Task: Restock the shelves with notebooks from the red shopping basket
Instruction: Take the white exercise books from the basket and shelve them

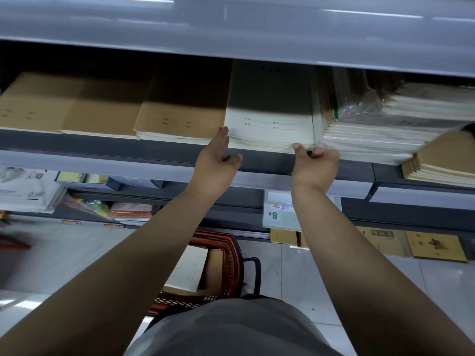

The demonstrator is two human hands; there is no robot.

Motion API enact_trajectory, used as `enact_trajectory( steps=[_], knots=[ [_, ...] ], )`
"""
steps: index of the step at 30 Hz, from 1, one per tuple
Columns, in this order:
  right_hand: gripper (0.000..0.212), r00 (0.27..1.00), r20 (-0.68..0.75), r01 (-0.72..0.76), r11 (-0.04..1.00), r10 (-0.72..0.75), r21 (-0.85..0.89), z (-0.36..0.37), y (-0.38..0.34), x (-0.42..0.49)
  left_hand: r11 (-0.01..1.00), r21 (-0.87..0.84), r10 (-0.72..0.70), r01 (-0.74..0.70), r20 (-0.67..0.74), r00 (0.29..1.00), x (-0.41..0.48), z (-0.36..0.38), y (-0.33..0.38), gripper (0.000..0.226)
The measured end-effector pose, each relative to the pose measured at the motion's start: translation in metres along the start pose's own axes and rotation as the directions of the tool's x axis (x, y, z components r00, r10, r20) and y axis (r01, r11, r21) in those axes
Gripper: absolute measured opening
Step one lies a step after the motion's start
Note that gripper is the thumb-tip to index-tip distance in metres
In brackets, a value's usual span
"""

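A stack of white notebooks (270, 124) lies on the grey shelf (128, 147), between brown stacks. My left hand (218, 160) reaches up with straight fingers touching the stack's front left corner. My right hand (314, 160) is at the front right corner, thumb up against the stack's edge and the other fingers curled beneath it. The red shopping basket (232, 255) stands on the floor below between my arms, with white and brown notebooks (191, 268) inside.
Brown notebook stacks (177, 122) fill the shelf to the left. Plastic-wrapped packs (385, 129) and a tilted brown pile (442, 163) crowd the right. An upper shelf (231, 29) overhangs closely. Lower shelves hold boxes and paper pads (434, 246).
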State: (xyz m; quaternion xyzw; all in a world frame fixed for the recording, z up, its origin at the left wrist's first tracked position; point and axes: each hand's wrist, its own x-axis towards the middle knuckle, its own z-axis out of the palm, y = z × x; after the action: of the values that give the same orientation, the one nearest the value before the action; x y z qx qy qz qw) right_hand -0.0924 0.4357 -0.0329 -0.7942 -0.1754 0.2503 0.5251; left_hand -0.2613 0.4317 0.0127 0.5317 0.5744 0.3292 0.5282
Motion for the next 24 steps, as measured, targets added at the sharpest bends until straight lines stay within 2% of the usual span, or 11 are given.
enact_trajectory(
  steps=[5,8,10,14,16,19,24],
  knots=[
    [0.037,0.998,0.057,0.015,1.000,-0.014,-0.002,-0.006,-0.003,-0.005,0.999,-0.045,0.005,-0.005,-0.003,1.000,-0.006,-0.003,0.005,0.066],
    [0.026,0.994,0.093,-0.067,0.990,0.056,0.122,-0.014,-0.009,-0.017,0.998,-0.049,0.043,-0.044,-0.004,0.999,-0.016,-0.008,0.008,0.065],
    [0.027,0.987,0.135,-0.107,0.977,0.083,0.186,-0.018,-0.013,-0.031,0.996,-0.072,0.057,-0.059,-0.017,0.998,-0.023,-0.011,0.011,0.061],
    [0.023,0.961,0.262,-0.158,0.949,0.085,0.272,-0.026,-0.032,-0.064,0.972,-0.232,0.020,-0.024,-0.023,1.000,-0.038,-0.023,0.013,0.053],
    [0.021,0.944,0.330,-0.123,0.947,0.020,0.297,-0.031,-0.043,-0.082,0.961,-0.274,0.025,-0.024,-0.002,1.000,-0.045,-0.031,0.013,0.049],
    [0.034,0.907,0.413,-0.034,0.962,-0.085,0.273,-0.035,-0.051,-0.103,0.942,-0.335,0.036,-0.021,0.039,0.999,-0.054,-0.042,0.016,0.048],
    [0.050,0.838,0.530,-0.022,0.962,-0.130,0.271,-0.036,-0.053,-0.137,0.934,-0.357,0.030,0.010,0.105,0.994,-0.072,-0.063,0.018,0.064]
  ],
)
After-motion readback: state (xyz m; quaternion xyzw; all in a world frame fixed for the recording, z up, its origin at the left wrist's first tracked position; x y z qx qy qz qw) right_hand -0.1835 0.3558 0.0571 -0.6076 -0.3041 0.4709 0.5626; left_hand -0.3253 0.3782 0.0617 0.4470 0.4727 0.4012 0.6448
